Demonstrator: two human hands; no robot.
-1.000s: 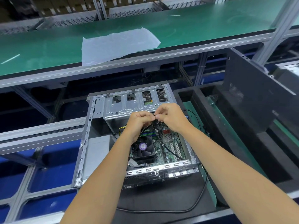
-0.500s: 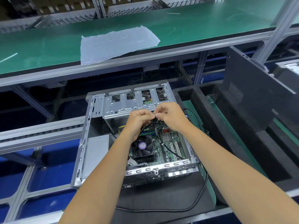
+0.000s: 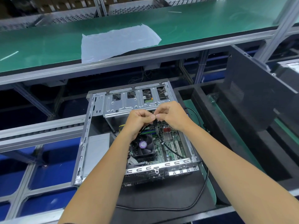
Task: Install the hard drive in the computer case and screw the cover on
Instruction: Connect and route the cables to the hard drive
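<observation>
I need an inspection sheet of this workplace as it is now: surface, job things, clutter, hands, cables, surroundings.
Surface: black mat under the case, inside a dark foam tray.
Job's things: open computer case, cover off; drive cage at its far end; motherboard and CPU fan exposed. Dark panel leans at right, possibly the cover.
Clutter: plastic sheet on the green shelf.
Grippers: left hand and right hand pinch a thin black cable together above the board.
Cables: black cord loops over the mat.
Surroundings: aluminium frame rails; blue floor below.
</observation>
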